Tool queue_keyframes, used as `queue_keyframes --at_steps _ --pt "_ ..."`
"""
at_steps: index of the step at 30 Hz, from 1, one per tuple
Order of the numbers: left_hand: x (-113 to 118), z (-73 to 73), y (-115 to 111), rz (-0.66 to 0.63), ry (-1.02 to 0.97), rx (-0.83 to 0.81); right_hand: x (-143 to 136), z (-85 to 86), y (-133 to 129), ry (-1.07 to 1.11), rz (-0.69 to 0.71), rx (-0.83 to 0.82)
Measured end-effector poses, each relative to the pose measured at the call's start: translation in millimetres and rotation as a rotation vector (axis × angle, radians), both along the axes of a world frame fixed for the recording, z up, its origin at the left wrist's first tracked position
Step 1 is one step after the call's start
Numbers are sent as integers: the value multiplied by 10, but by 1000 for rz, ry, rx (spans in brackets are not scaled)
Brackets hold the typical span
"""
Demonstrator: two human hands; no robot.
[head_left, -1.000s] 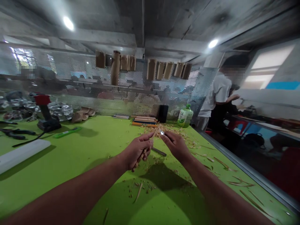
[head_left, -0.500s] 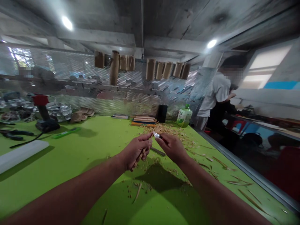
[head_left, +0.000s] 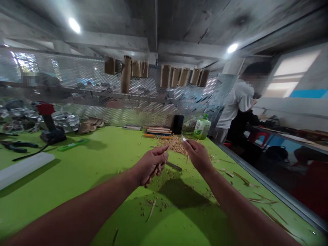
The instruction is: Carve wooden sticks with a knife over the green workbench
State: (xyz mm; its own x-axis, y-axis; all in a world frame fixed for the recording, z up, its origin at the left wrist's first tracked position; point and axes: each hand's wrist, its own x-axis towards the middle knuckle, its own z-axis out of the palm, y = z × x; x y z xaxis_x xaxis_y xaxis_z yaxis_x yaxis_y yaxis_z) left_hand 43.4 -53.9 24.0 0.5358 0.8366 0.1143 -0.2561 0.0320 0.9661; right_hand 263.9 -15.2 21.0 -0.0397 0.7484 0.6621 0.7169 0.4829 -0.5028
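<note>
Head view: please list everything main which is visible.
Flat tabletop: one, green, foreground
Perforated metal screen: one, grey, behind
Hanging wooden pieces: nine, brown, above
Cordless drill: one, red, left
Metal pliers: one, black, left
Slim tool: one, green, left
Long block: one, white, left
Plastic bottle: one, green, rear
Wood shavings: many, tan, centre
Standing person: one, white shirt, right
Left hand: one, centre, holding slender tan stick
Right hand: one, centre, holding small silver blade

Glossy, smooth green tabletop (head_left: 84, 164), rough wood shavings (head_left: 178, 144), perforated metal screen (head_left: 143, 102), translucent green plastic bottle (head_left: 202, 127), crinkled shiny foil (head_left: 67, 122), matt concrete ceiling (head_left: 184, 20)
</note>
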Motion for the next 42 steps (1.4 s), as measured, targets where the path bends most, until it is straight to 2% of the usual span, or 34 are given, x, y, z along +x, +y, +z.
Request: queue_keyframes --at_steps 3,5,10,20,25,31,33,39,42 --pt "-2 -27 37 30 21 17 -181 -35 -138 -136 156 -44" --pt "-4 -50 53 49 41 35 -269 -66 -195 -227 191 -71" --pt "-13 -62 54 88 90 42 -346 -106 -232 -292 172 -82" --pt "2 -76 83 38 47 58 -310 -81 -231 -355 124 -23" --pt "5 -28 34 35 43 38 -257 -51 -177 -289 105 -18" --pt "4 24 -53 -43 71 0 156 58 90 19 -133 16" --pt "4 13 -29 -10 49 -16 183 72 90 50 -148 32" --pt "12 0 55 109 30 -12 -191 -26 -147 -159 176 -49" --pt "17 5 47 107 9 -12 -296 -89 -188 -252 175 -80"
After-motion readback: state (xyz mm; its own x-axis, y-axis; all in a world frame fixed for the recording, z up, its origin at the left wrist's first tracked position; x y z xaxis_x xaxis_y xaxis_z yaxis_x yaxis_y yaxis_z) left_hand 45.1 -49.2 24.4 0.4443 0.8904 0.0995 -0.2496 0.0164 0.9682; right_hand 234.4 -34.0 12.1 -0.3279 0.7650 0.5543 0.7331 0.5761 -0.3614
